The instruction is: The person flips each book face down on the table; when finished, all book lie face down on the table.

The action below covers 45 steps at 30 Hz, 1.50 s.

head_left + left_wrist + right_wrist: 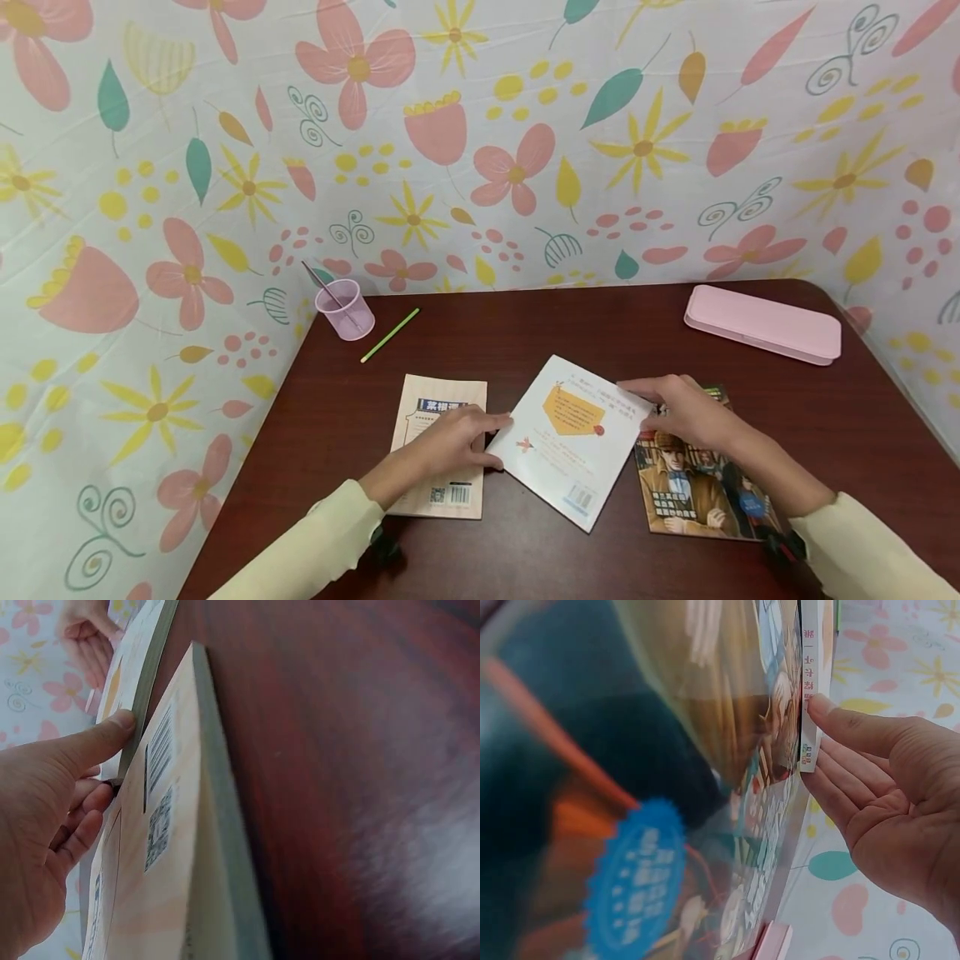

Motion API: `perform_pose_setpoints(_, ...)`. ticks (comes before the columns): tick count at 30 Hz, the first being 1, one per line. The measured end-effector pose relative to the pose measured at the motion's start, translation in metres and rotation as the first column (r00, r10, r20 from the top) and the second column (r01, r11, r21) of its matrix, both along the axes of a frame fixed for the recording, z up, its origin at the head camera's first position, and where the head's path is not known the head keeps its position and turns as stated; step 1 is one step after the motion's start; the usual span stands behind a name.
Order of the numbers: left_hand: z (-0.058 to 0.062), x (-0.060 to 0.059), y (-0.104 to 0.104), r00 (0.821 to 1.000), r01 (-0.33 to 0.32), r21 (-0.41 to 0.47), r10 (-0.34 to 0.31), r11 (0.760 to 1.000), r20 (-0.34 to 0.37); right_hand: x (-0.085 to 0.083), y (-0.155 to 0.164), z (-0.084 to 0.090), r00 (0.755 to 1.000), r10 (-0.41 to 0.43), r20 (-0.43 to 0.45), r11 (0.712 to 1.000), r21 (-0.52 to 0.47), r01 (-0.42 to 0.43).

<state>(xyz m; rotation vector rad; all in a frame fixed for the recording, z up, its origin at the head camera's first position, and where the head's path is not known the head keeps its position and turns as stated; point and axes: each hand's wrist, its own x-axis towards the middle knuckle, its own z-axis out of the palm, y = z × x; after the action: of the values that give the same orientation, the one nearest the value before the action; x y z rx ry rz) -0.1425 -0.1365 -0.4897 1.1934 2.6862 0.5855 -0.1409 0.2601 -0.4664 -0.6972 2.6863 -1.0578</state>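
A white book (pixel 566 433) with an orange panel and a barcode lies turned at an angle, back cover up, between my two hands. My left hand (pixel 468 437) pinches its left corner; in the left wrist view the thumb (pixel 112 735) lies on the book's edge. My right hand (pixel 693 412) grips the opposite corner, its thumb against the spine (pixel 808 712) in the right wrist view. Beneath my left forearm lies a beige book (pixel 457 492) with a barcode. A glossy magazine (pixel 678 492), with a man in a cap on its cover, lies partly under my right hand.
On the dark wooden table (pixel 555 325), a pink pencil case (pixel 761 325) lies at the back right. A pink cup (pixel 347 312) with a thin stick stands at the back left, beside a green pencil (pixel 390 335). Flowered cloth (pixel 525 150) hangs behind the table.
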Motion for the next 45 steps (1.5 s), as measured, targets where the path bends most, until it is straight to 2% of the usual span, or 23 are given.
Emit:
perform_pose_setpoints(8, -0.002, 0.018, 0.0, 0.996, -0.031, 0.01, 0.032, 0.999, -0.083, -0.012, -0.004, 0.0, 1.0, 0.022, -0.003, 0.999, -0.023, -0.022)
perform_pose_setpoints(13, -0.001, 0.028, 0.001, 0.989, -0.053, -0.004, 0.052, 0.999, -0.14, -0.02, -0.004, 0.001, 0.999, 0.032, -0.017, 0.999, -0.003, -0.032)
perform_pose_setpoints(21, -0.001, 0.043, 0.002, 0.987, -0.08, 0.018, 0.082, 0.997, -0.135, -0.033, -0.006, -0.005, 0.998, 0.045, -0.042, 0.999, 0.033, -0.043)
perform_pose_setpoints(28, -0.006, 0.055, 0.002, 0.975, -0.135, 0.042, 0.14, 0.99, -0.172, -0.043, -0.012, -0.009, 0.999, 0.049, -0.013, 0.999, 0.01, -0.049)
perform_pose_setpoints(34, -0.009, 0.063, 0.003, 0.96, -0.148, 0.075, 0.162, 0.986, -0.229, -0.049, -0.012, -0.013, 0.998, 0.056, -0.01, 0.998, 0.008, -0.055)
perform_pose_setpoints(39, -0.009, 0.068, 0.005, 0.949, -0.16, 0.068, 0.173, 0.985, -0.265, -0.052, -0.013, -0.016, 0.998, 0.054, -0.027, 0.998, 0.023, -0.053)
perform_pose_setpoints(45, -0.008, 0.071, 0.005, 0.939, -0.148, 0.085, 0.167, 0.985, -0.302, -0.054, -0.016, -0.015, 0.998, 0.056, -0.026, 0.998, 0.018, -0.055)
